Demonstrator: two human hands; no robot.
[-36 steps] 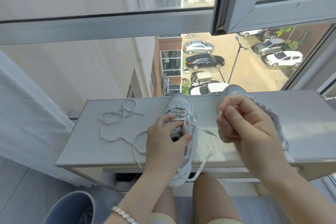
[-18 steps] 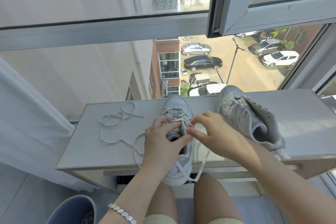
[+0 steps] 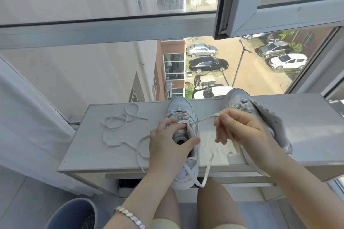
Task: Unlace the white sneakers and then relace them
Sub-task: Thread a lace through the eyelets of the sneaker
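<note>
half a second ago the right hand (image 3: 245, 130) was at the eyelets beside the left. now it has drawn away to the right, thumb and forefinger pinching the lace (image 3: 202, 119), which runs taut from the upper eyelets. i judge one pass is being pulled through; whether out or in i cannot tell. the left hand (image 3: 171, 147) grips the middle sneaker (image 3: 181, 105) around its opening, steadying it on the table (image 3: 307, 126), heel over the near edge. the second sneaker (image 3: 240, 98) lies tilted just behind the right hand, where it could crowd the pull. a loose lace (image 3: 115, 122) lies coiled to the left, and a bin (image 3: 74, 212) stands below.
</note>
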